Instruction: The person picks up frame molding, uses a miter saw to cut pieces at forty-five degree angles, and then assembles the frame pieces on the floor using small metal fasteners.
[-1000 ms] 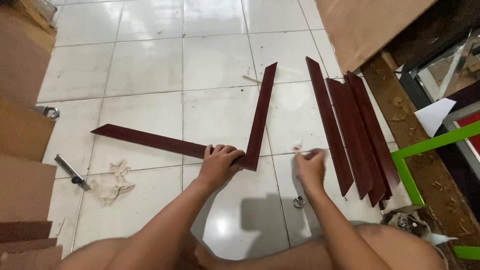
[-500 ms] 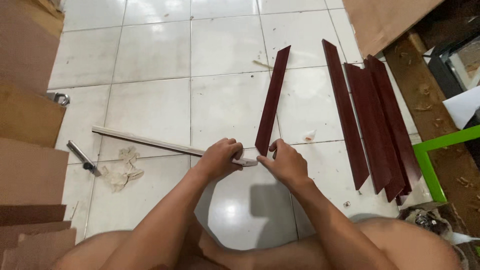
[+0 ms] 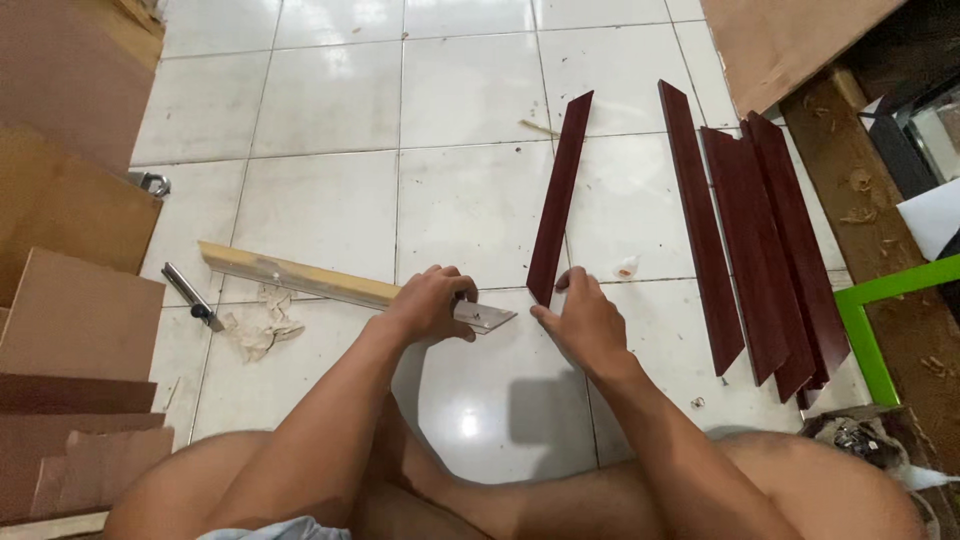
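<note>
Fingers of left hand [image 3: 430, 305] wrap a pale strip [image 3: 300, 277]; right hand [image 3: 585, 320] fingers spread, touching a maroon strip [image 3: 560, 195]; cardboard sheets [image 3: 70, 200] stacked left.

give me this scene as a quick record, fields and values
setting: white tiled floor, person seated
left hand: grips pale-backed moulding strip near its mitred end
right hand: touching lower end of dark red strip
right side: stack of dark red strips
left side: utility knife, crumpled rag, cardboard sheets
</note>
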